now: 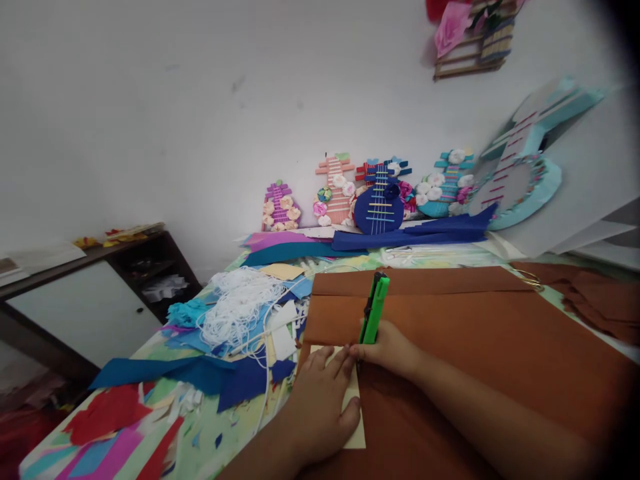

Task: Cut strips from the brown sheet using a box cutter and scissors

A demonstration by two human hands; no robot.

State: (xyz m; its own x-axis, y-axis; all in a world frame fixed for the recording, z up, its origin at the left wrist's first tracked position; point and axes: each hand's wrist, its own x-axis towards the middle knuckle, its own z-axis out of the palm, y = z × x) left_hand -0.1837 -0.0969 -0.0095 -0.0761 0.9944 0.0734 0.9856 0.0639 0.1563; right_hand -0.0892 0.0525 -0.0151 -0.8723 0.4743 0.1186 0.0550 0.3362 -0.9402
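Note:
A large brown sheet (450, 333) with fold lines covers the right part of the table. Near its left edge lies a pale yellow strip (356, 433), partly hidden by my left hand (327, 403), which rests on it with the fingers spread. My right hand (393, 350) grips a green utility knife with a black part (375, 310), held upright at the strip's right edge. The knife's tip is mostly hidden behind the fingers.
White string (243, 303), blue fabric (200, 377) and red scraps (107, 413) lie at left. Decorated paper instruments (380, 207) lean on the wall behind blue sheets (420, 233). Scissor handles (530, 277) show near the sheet's far right edge. A cabinet (90, 313) stands far left.

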